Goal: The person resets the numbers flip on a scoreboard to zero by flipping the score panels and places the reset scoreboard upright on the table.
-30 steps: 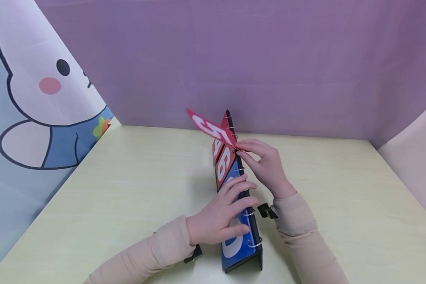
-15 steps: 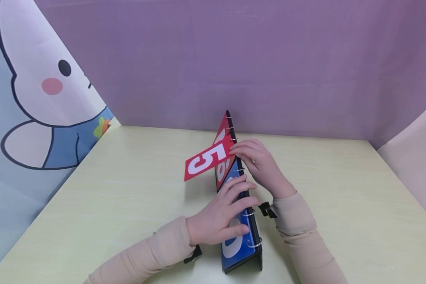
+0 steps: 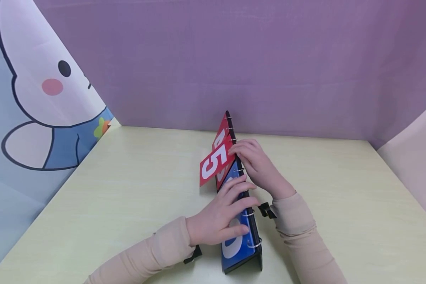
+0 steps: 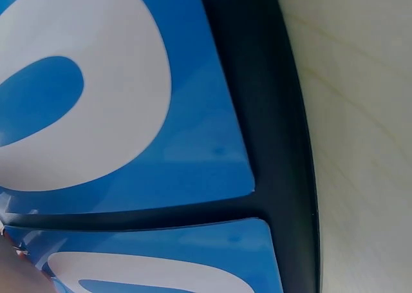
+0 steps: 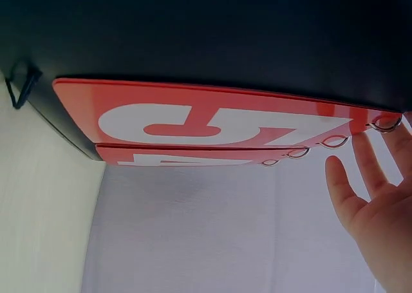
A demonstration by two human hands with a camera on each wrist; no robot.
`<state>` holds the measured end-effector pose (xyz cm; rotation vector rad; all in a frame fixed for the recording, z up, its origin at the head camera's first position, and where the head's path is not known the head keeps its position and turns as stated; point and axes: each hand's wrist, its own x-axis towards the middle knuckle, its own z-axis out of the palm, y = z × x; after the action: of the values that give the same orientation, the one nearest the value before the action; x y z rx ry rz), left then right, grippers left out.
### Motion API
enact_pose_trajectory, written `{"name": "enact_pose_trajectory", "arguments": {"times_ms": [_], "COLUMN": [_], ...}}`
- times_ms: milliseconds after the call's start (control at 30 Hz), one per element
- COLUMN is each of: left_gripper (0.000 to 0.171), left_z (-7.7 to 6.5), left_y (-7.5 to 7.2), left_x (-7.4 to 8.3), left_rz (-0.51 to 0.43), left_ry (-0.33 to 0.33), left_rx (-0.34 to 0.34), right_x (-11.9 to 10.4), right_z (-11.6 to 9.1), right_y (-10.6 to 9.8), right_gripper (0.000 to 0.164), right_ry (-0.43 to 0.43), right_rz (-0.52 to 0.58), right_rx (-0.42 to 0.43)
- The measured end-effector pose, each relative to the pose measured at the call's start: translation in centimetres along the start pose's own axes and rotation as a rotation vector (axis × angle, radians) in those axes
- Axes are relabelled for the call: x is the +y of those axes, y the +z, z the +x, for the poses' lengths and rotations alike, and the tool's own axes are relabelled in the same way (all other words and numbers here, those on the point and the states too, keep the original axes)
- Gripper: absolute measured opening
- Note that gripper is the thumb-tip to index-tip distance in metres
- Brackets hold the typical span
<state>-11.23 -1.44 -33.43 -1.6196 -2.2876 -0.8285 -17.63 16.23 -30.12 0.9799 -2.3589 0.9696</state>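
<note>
A tent-shaped flip scoreboard [image 3: 259, 252] with a black frame stands lengthwise on the table. Ringed number cards hang on it, blue near me and red farther off. My left hand [image 3: 221, 217] lies over the blue cards [image 4: 212, 170] with straight, spread fingers at the ring edge. One red card marked 5 [image 3: 213, 159] sticks out from the left face at a slant. Fingertips of my right hand [image 3: 257, 163] touch its upper end by the rings. In the right wrist view the thumb [image 5: 341, 183] stands apart from the fingers, beside red cards [image 5: 77, 103] on the other face.
The pale table [image 3: 127, 177] stretches to both sides of the scoreboard. Behind stands a purple backdrop [image 3: 234, 59], with a cartoon-printed sheet [image 3: 28, 106] at the left and a pale sheet [image 3: 415, 154] at the right.
The red 5 card has swung from raised up and leftward down toward the left face. My right fingertips have moved slightly left over the ridge. The left hand has stayed put.
</note>
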Motion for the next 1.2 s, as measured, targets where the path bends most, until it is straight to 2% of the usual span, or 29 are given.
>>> {"name": "enact_pose_trajectory", "arguments": {"times_ms": [133, 233, 367, 500, 667, 833, 1033, 1200], "left_gripper": [0.065, 0.064, 0.063, 0.064, 0.065, 0.065, 0.064, 0.064], "left_z": [0.1, 0.3, 0.6, 0.9, 1.1, 1.1, 1.3, 1.3], "left_y": [0.2, 0.4, 0.6, 0.9, 1.2, 1.3, 1.3, 1.4], "left_x": [-0.2, -0.4, -0.6, -0.9, -1.2, -1.3, -1.3, -1.3], "left_rz": [0.012, 0.022, 0.024, 0.023, 0.028, 0.039, 0.028, 0.031], "left_ry": [0.003, 0.009, -0.002, -0.017, -0.025, -0.024, -0.041, -0.039], "left_rx": [0.007, 0.018, 0.021, 0.021, 0.014, 0.008, 0.002, 0.010], "right_x": [0.2, 0.6, 1.7, 3.7, 6.6, 8.8, 10.4, 11.4], "right_z": [0.0, -0.1, -0.2, -0.4, -0.9, -1.7, -2.4, -3.2], "right_y": [0.1, -0.1, -0.5, -0.4, 0.3, 1.0, 1.7, 2.3], "right_gripper": [0.030, 0.038, 0.041, 0.032, 0.016, 0.021, 0.049, 0.053], "right_ry": [0.092, 0.178, 0.312, 0.460, 0.634, 0.755, 0.820, 0.847], "right_rz": [0.061, 0.179, 0.418, 0.675, 0.971, 1.093, 1.156, 1.220], "right_rx": [-0.039, -0.041, 0.044, 0.148, 0.175, 0.111, 0.023, -0.026]}}
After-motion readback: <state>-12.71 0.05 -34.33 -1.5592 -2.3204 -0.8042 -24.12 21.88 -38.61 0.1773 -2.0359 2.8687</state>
